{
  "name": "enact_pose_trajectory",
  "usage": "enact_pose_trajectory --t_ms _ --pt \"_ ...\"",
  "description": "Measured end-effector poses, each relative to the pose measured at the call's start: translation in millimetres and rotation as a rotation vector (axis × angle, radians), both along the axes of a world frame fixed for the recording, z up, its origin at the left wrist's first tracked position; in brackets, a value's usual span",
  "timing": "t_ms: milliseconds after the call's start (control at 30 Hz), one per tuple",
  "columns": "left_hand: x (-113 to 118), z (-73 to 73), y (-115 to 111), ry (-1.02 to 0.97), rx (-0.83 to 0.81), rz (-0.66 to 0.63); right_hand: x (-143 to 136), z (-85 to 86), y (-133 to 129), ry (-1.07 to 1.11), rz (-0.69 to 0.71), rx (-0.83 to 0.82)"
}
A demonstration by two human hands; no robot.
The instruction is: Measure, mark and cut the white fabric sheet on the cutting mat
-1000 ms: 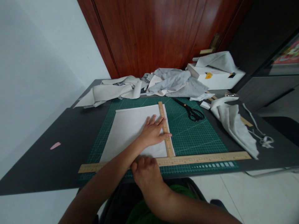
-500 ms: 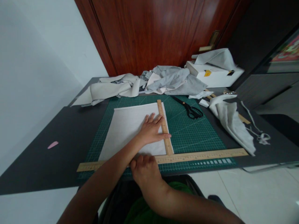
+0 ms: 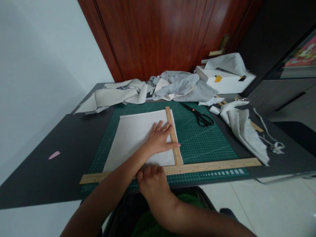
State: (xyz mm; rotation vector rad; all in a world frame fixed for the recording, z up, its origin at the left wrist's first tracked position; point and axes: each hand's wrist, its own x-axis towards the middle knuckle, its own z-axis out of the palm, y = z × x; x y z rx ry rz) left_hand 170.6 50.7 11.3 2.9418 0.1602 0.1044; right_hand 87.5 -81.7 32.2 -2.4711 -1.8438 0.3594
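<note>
A piece of white cloth (image 3: 138, 131) lies flat, with a short wooden ruler (image 3: 176, 154) along its right side. My left hand (image 3: 160, 138) is spread open over the cloth, its fingertips and thumb pressing on that ruler. Across the near edge of the cloth runs a long wooden ruler (image 3: 209, 165), meeting the short one at its lower end. My right hand (image 3: 153, 181) is closed, knuckles up, against the long ruler beside my left forearm. Whatever its curled fingers may hold is hidden.
Beneath the cloth is a green cutting mat (image 3: 204, 144) on a dark table (image 3: 74, 141). Black scissors (image 3: 202, 119) lie right of the cloth. Crumpled fabric (image 3: 182, 85) and a white box (image 3: 224, 80) stand behind. A pale cloth (image 3: 243, 130) and a pink piece (image 3: 54, 155) lie at the sides.
</note>
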Motion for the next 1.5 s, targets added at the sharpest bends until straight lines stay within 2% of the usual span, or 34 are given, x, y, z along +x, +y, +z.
enact_pose_trajectory --t_ms 867,1500 --pt "-2.5 4.4 0.5 0.026 0.032 0.025 1.8 3.4 6.6 0.079 -0.023 -0.049" --pt "2.0 5.8 -0.5 0.044 0.041 0.033 0.3 0.1 -2.7 -0.047 0.022 0.017"
